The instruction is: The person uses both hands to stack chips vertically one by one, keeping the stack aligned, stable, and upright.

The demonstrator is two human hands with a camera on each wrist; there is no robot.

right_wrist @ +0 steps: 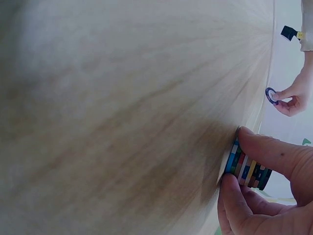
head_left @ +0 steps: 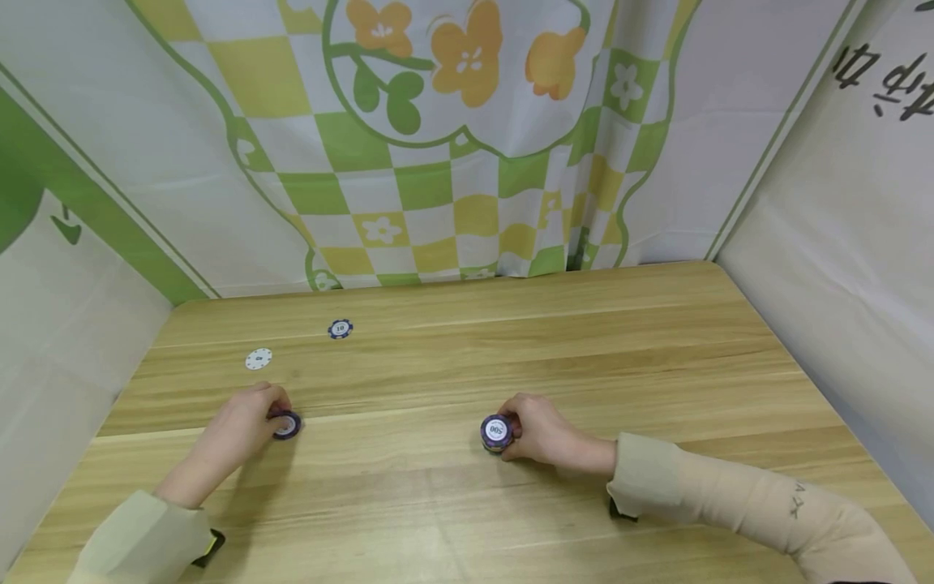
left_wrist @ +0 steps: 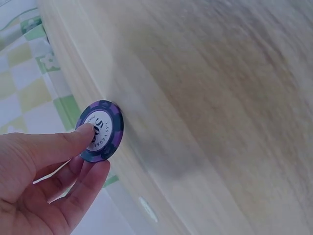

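Between thumb and fingers my left hand [head_left: 244, 418] pinches a dark poker chip [left_wrist: 103, 131] with purple edge marks and a white center reading 500, tilted close over the table's left side. My right hand [head_left: 543, 430] grips a stack of poker chips [right_wrist: 248, 166] from its sides, thumb on one side and fingers on the other. The stack's edges show blue, green, red, white and yellow bands, and its top chip [head_left: 497, 432] is purple and reads 500. Both hands are well apart, with bare wood between them.
A white chip [head_left: 259, 358] lies flat beyond my left hand. Farther back and to its right is a blue-edged chip [head_left: 340, 328] marked 10. The wooden table [head_left: 409, 503] ends at a checked curtain [head_left: 430, 195] behind and pale cloth at both sides.
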